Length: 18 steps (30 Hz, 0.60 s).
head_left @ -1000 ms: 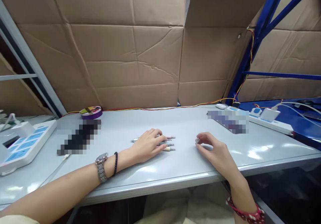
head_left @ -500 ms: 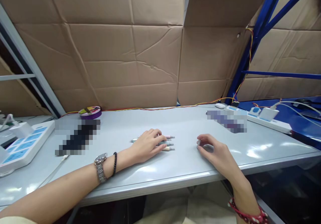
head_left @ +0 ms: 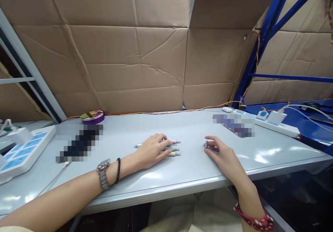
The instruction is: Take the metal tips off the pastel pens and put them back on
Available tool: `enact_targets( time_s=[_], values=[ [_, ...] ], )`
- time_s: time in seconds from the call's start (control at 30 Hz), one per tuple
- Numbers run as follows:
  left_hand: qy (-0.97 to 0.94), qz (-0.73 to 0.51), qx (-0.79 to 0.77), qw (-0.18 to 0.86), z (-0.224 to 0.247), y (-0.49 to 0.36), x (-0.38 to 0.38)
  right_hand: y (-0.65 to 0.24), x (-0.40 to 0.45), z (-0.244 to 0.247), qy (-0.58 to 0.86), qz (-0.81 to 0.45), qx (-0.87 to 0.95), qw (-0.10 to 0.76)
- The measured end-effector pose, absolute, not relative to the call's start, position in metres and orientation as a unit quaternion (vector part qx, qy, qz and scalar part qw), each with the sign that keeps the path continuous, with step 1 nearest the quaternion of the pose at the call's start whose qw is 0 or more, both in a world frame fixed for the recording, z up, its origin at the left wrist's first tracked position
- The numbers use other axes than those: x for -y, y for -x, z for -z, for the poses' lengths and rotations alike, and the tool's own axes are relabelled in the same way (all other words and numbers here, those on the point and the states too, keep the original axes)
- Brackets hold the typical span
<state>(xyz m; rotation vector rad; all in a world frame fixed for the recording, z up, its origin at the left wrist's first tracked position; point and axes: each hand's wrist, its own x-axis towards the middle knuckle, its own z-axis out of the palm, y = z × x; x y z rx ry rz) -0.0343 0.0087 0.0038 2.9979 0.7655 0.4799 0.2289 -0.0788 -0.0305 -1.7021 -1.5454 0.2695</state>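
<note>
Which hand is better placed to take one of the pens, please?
Left, probably: the left hand lies over the pens, while the right hand is apart from them and holds a small object.

Creased brn cardbd wall (head_left: 130,51), glossy lt-grey tabletop (head_left: 156,124), blue metal frame (head_left: 264,39) at R, grey post (head_left: 42,84) at L

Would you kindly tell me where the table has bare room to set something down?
Bare patches lie between the pens and the right hand, and behind the left hand, back to the wires; it's crowded under that hand.
</note>
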Motion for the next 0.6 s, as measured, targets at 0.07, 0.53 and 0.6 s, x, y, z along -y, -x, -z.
enact_targets(
  time_s=[0.07, 0.53, 0.6],
  values=[
    [-0.957, -0.159, -0.242, -0.014, -0.0058, 0.0349, -0.0091, -0.2305, 0.0784, 0.0314, 0.671, -0.102, 0.613, 0.404],
    [-0.979, -0.111, -0.151, -0.08, -0.0099, 0.0417, -0.0132, -0.2312, 0.0827, 0.0265, 0.653, -0.154, 0.572, 0.472],
    [-0.978, -0.117, -0.153, -0.081, -0.0095, 0.0406, -0.0123, -0.2307, 0.083, 0.0261, 0.651, -0.152, 0.578, 0.468]
  ],
)
